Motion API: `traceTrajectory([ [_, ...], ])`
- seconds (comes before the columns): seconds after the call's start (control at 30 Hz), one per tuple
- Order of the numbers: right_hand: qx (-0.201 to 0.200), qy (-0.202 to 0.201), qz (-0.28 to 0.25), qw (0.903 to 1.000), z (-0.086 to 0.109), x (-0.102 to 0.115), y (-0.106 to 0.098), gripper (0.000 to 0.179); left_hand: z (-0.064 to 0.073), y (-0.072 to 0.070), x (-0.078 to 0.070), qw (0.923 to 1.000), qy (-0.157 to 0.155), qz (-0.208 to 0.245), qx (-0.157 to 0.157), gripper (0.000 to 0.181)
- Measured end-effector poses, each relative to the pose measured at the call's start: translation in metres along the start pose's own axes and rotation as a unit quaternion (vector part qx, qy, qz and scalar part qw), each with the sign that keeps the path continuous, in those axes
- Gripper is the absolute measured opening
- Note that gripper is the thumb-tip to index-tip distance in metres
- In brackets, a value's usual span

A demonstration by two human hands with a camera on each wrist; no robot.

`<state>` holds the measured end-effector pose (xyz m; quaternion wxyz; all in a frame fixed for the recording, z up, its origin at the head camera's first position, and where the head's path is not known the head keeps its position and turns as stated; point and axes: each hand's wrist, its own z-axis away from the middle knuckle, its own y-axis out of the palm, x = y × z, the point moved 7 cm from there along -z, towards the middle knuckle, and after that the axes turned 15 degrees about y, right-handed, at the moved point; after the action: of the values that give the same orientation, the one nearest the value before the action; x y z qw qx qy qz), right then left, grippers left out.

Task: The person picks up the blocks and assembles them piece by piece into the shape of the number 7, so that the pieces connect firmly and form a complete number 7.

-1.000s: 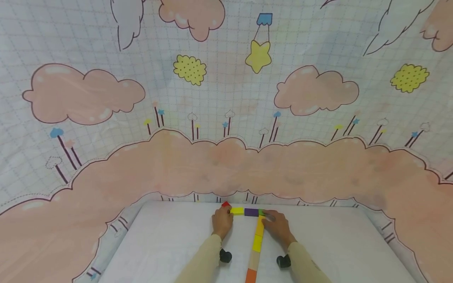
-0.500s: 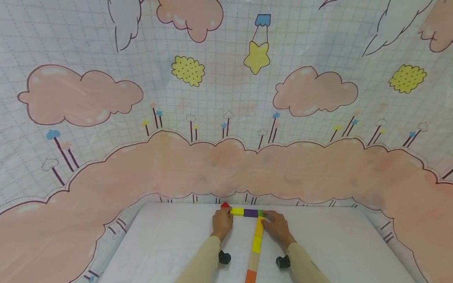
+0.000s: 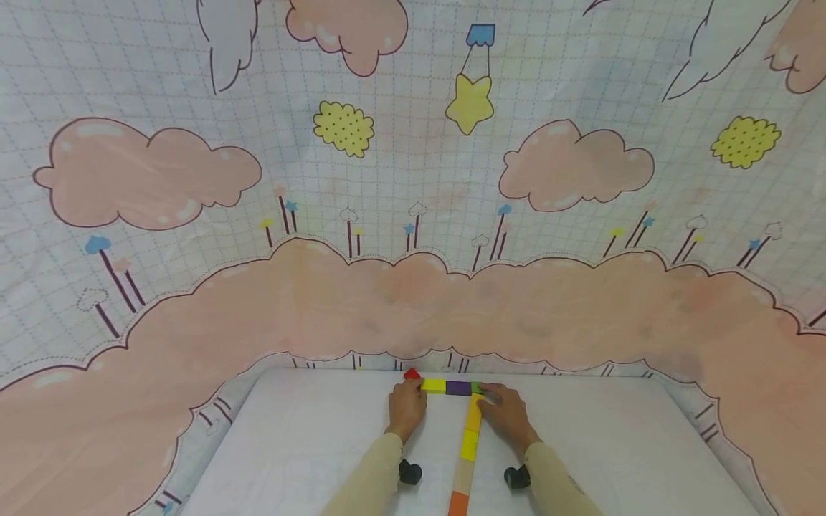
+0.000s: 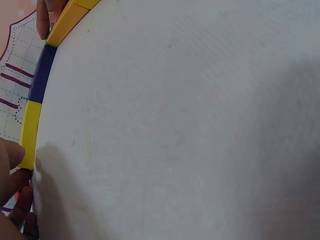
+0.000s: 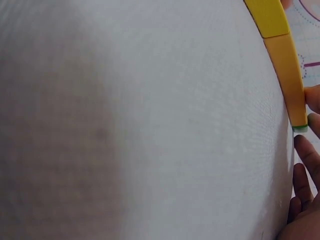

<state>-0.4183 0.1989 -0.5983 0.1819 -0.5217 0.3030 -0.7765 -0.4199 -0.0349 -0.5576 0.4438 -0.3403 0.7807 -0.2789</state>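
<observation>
A row of coloured blocks runs along the table's far edge: yellow (image 3: 434, 386), purple (image 3: 459, 388) and green (image 3: 476, 387). My left hand (image 3: 406, 410) is at its left end and holds a red block (image 3: 411, 373), mostly hidden by the fingers; in the left wrist view the thumb also touches the yellow block. At the right corner my right hand (image 3: 510, 416) pinches round the green block, beside the end of a light-orange block (image 3: 474, 414). The right wrist view shows the green block's end (image 5: 300, 128) right at the fingertips.
From the corner a second row comes toward me: the light-orange block, another yellow block (image 3: 469, 444), a beige one (image 3: 463, 474) and a dark-orange one (image 3: 459, 503). It lies between my arms on the white table (image 3: 310, 430). A cloud-patterned cloth (image 3: 400, 301) rises behind.
The red block's tip turns slightly and shows a little more above my left fingers, which shift slightly. My right hand and the other blocks stay in place.
</observation>
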Motion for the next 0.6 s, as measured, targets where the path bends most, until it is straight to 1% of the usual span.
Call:
traceTrajectory([
  [0.1,0.002,-0.003,-0.002,1.0000,0.001,0.001,0.000,0.038,0.001,0.001,0.001,1.0000,0.005,0.002,-0.002,0.025],
  [0.17,0.003,-0.004,-0.002,1.0000,0.002,0.000,0.000,0.038,0.001,0.000,0.002,0.9999,0.010,0.010,-0.009,0.024],
  [0.27,0.002,-0.004,0.000,1.0000,0.002,0.000,0.000,0.038,0.003,-0.003,0.004,0.9989,0.013,0.031,-0.033,0.018],
  [0.37,0.001,-0.003,-0.002,1.0000,0.002,0.000,0.000,0.039,0.004,-0.008,0.006,0.9964,0.015,0.051,-0.065,0.011],
  [0.47,0.001,-0.004,-0.005,1.0000,0.001,0.000,-0.001,0.039,0.005,-0.012,0.010,0.9938,0.005,0.070,-0.086,0.009],
  [0.6,0.003,-0.002,-0.004,1.0000,0.002,0.000,-0.001,0.039,0.005,-0.017,0.018,0.9913,-0.016,0.083,-0.101,0.010],
])
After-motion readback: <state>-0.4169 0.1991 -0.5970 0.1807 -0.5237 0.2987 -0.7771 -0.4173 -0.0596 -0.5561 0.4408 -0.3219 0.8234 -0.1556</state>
